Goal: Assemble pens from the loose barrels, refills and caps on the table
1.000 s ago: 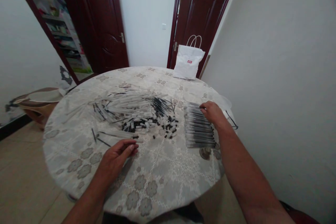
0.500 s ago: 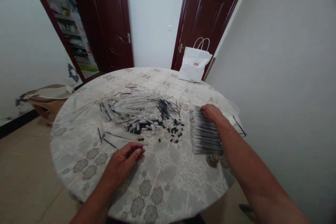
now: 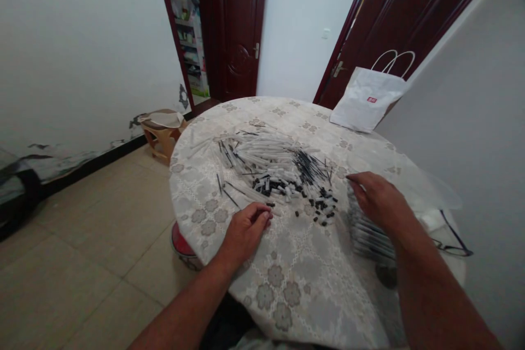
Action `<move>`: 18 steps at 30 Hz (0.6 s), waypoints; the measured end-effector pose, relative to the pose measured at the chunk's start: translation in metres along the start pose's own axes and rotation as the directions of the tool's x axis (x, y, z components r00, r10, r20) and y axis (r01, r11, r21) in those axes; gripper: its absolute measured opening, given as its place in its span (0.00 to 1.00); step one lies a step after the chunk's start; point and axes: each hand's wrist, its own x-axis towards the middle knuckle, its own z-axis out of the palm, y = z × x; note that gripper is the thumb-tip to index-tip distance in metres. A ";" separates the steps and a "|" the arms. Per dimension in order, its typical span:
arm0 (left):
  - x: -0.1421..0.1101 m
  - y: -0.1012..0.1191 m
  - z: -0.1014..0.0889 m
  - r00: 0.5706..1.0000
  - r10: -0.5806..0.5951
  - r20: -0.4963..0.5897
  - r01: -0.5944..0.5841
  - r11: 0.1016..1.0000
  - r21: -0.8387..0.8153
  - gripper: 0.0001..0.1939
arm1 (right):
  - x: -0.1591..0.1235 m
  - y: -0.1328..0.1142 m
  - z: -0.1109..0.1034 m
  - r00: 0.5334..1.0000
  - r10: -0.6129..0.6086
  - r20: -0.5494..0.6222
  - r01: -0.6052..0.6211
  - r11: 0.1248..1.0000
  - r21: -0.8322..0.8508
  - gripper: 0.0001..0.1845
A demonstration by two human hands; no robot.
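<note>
Reaching over the row: the right hand (image 3: 374, 195) is held out at the far end of the row of pens (image 3: 367, 235) – fingers bunched, though whether anything is gripped cannot be told.
Left hand: the left hand (image 3: 248, 228) is held low by the near edge of the loose parts, its fingers curled in beside a black cap (image 3: 270, 205); a grip cannot be made out.
Pens in line: side by side they are laid on the right of the bench (image 3: 324, 276), partly hidden by the right arm, and this share would be judged done.
Clear barrels: a broad heap of clear barrels (image 3: 262, 149) is spread across the middle – plenty, it is judged, remains.
Refills: black refills (image 3: 311, 168) are seen fanned out at the heap's right end, loose as well.
Small caps: black and clear small caps (image 3: 287, 190) are scattered in front, apparently unfitted.
Far side: a white bag (image 3: 369, 99) is stood there.
</note>
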 end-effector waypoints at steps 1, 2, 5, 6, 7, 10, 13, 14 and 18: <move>0.001 0.000 -0.001 0.998 -0.013 -0.056 0.011 1.000 -0.022 0.11 | -0.001 -0.024 -0.002 0.998 -0.058 0.000 0.057 0.996 0.064 0.18; 0.002 0.000 -0.003 0.993 -0.027 -0.116 0.022 0.999 -0.045 0.12 | -0.003 -0.048 -0.002 0.994 -0.106 0.002 0.105 0.987 0.126 0.17; 0.002 0.000 -0.013 0.965 -0.033 -0.261 0.015 0.997 -0.071 0.13 | -0.007 -0.109 0.011 0.978 -0.206 0.039 0.187 0.942 0.278 0.14; 0.001 0.001 -0.016 0.956 -0.014 -0.293 -0.001 0.999 -0.051 0.14 | -0.009 -0.124 0.019 0.976 -0.214 0.046 0.191 0.934 0.301 0.13; 0.000 0.002 -0.020 0.950 0.014 -0.311 -0.019 1.000 -0.014 0.14 | -0.011 -0.136 0.027 0.976 -0.213 0.045 0.189 0.931 0.313 0.13; -0.002 0.004 -0.032 0.945 0.113 -0.307 -0.064 0.984 0.166 0.13 | -0.020 -0.158 0.052 0.982 -0.181 0.044 0.160 0.942 0.296 0.12; -0.002 0.004 -0.040 0.935 0.219 -0.280 -0.107 0.924 0.367 0.12 | -0.026 -0.167 0.067 0.983 -0.148 0.108 0.121 0.967 0.224 0.12; -0.001 0.003 -0.042 0.929 0.242 -0.278 -0.114 0.906 0.408 0.12 | -0.027 -0.168 0.069 0.980 -0.145 0.136 0.116 0.973 0.199 0.12; 0.003 -0.003 -0.045 0.921 0.245 -0.303 -0.095 0.896 0.434 0.12 | -0.027 -0.171 0.078 0.969 -0.140 0.202 0.113 0.984 0.140 0.09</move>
